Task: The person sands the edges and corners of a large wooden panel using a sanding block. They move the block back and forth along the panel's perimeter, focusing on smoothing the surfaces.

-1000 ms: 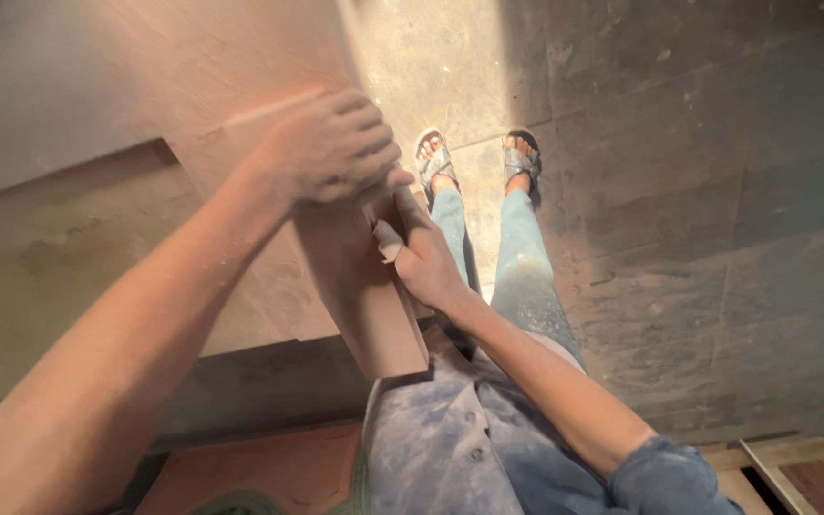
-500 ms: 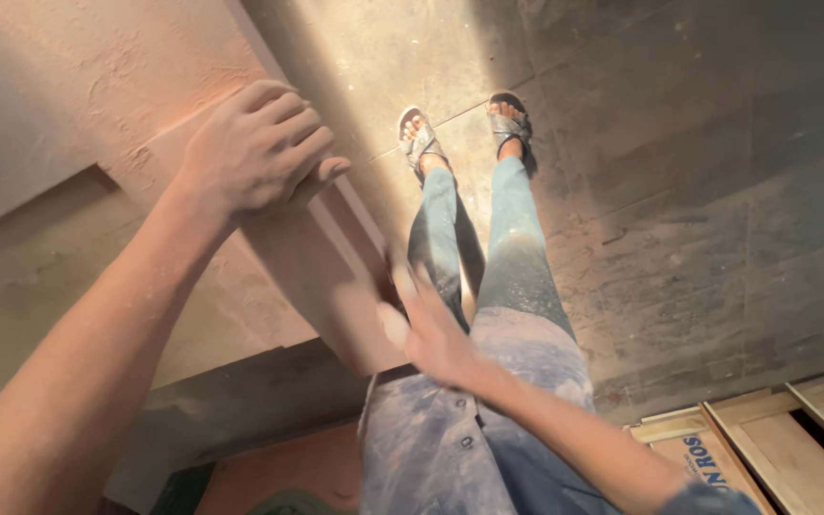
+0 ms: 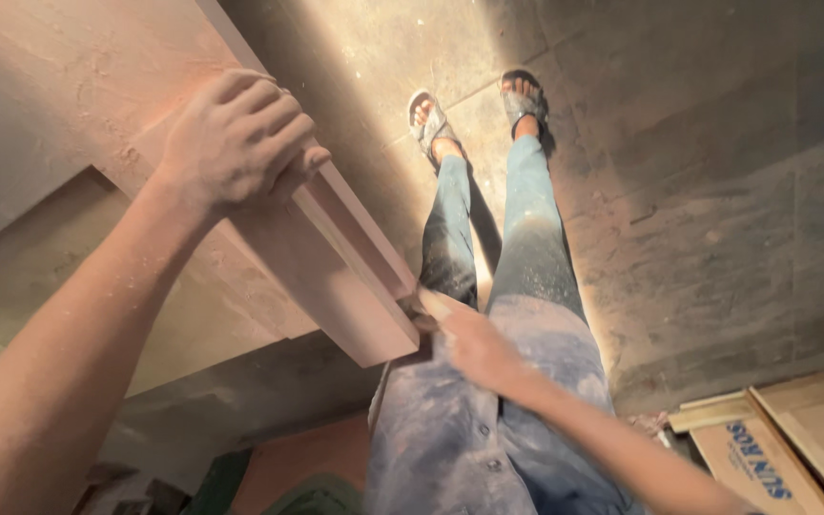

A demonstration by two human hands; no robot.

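A reddish wooden plank (image 3: 345, 286), dusty and thick-edged, slants from the upper left down toward my waist. My left hand (image 3: 236, 143) lies over its upper part, with the fingers curled around the right-hand edge. Just in front of my dusty blue shirt, my right hand (image 3: 469, 339) grips the plank's near lower end, thumb on top. A second, thinner strip seems to lie along the plank's right edge under my left fingers.
A large flat wooden board (image 3: 40, 95) fills the upper left behind the plank. My legs in dusty jeans and my sandalled feet (image 3: 431, 119) stand on a concrete floor (image 3: 717, 191). Wooden crates (image 3: 793, 429) sit at the lower right.
My hands have moved apart: the left went up and left along the plank, and the right slid down to its near end. More of the plank's length now shows.
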